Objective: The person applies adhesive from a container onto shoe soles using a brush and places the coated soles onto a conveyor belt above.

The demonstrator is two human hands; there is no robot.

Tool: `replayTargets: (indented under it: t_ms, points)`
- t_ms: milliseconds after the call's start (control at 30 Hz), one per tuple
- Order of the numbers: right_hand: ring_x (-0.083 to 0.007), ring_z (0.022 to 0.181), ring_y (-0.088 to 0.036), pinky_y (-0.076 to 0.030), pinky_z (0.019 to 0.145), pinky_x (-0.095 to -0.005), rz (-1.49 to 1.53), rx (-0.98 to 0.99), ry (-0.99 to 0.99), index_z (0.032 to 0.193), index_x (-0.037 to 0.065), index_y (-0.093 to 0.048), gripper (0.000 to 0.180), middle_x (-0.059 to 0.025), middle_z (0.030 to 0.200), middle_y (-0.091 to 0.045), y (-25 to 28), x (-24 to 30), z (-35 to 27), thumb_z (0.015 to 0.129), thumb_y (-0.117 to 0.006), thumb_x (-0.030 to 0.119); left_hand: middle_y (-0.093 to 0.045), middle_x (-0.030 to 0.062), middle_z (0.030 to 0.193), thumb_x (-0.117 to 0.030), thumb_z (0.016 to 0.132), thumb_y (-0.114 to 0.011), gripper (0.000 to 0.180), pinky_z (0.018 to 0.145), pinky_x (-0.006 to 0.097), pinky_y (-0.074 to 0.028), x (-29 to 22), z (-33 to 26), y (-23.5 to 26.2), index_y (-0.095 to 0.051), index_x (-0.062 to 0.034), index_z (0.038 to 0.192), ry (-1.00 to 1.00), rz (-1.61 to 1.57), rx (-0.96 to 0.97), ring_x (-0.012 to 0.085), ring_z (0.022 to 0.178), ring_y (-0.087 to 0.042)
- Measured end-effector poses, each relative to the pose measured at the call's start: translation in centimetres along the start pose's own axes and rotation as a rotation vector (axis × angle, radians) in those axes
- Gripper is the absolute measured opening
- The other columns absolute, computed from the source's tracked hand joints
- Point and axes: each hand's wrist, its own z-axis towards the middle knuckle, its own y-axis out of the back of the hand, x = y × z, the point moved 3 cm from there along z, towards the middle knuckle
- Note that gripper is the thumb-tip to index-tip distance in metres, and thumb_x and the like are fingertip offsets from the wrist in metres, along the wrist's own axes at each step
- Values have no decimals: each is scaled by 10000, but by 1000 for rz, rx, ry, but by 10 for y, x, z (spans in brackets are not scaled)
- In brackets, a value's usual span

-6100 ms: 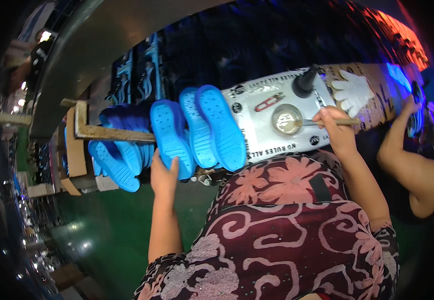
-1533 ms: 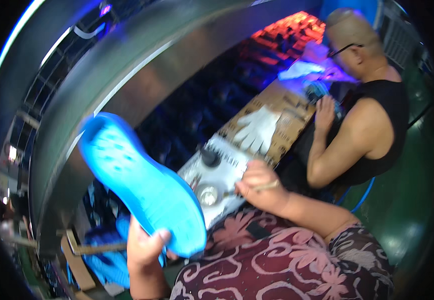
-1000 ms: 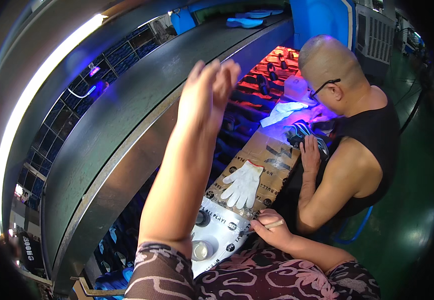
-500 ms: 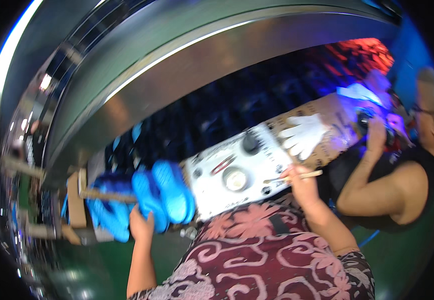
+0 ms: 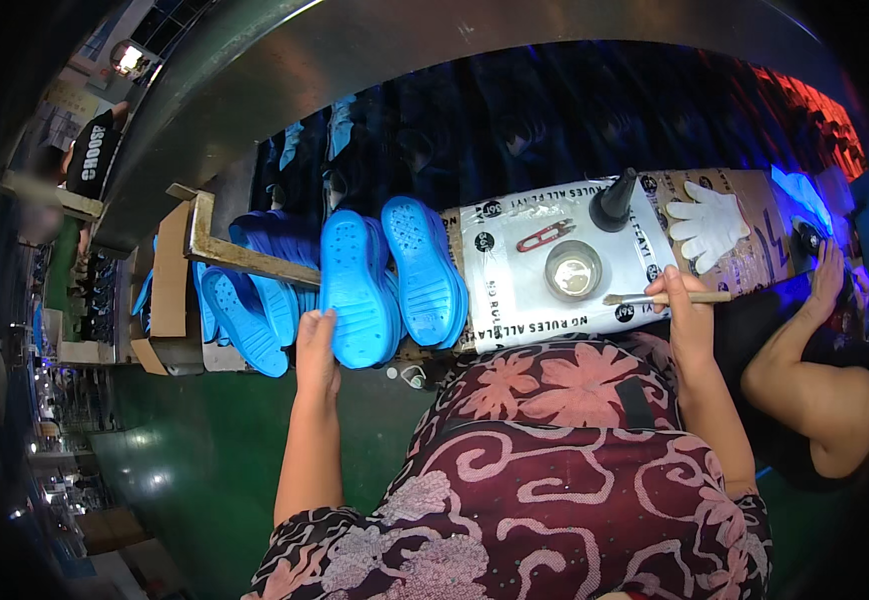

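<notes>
My left hand is closed at the lower left edge of a bright blue shoe sole, thumb upright beside it and the other fingers partly hidden. A second blue sole leans to its right; both seem to lie on more soles. In my right hand is a paintbrush, its bristles pointing left. The bristle tip hovers at or beside a round dish with pale contents; whether they touch, I cannot tell. Thread snips with red handles lie behind the dish, near a dark cone-shaped bottle.
A wooden bar crosses more blue soles at left, beside a cardboard box. White printed sheeting covers the work surface. A white glove rests on cardboard. At right is a co-worker's arm; dark shoe parts line the back.
The view has turned and sharpened, so the bench sits higher and further right. My left hand is now against the front blue sole. The paintbrush stays in my right hand, near the dish.
</notes>
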Motion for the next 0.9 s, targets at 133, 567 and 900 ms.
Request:
replayTargets:
  t_ms: [133,567,900]
  points:
    - [-84,608,-486,-371,600,-227,-4,-7,13,742,-11,-650,378,-20,626,-556,-3,5,-2,968,-510,258,-575,79,1000,-117,917,-589,252,727,270,-511,-33,-38,-70,-442,-19,1096,-103,-119,-3,134,895,-573]
    - [-181,659,-580,-403,949,-431,-205,221,627,696,53,-666,287,-28,631,-613,-35,94,-16,917,-532,177,-553,169,1142,-10,794,-630,536,927,338,-451,-47,-66,-204,-373,69,1258,-449,126,381,230,1024,-586]
    - [-226,633,-573,-412,854,-405,-383,134,728,658,78,-652,236,-39,611,-596,-39,89,-17,863,-610,188,-573,172,1098,9,779,-611,514,879,325,-477,-58,-72,-216,-393,76,1239,-523,175,424,221,974,-608]
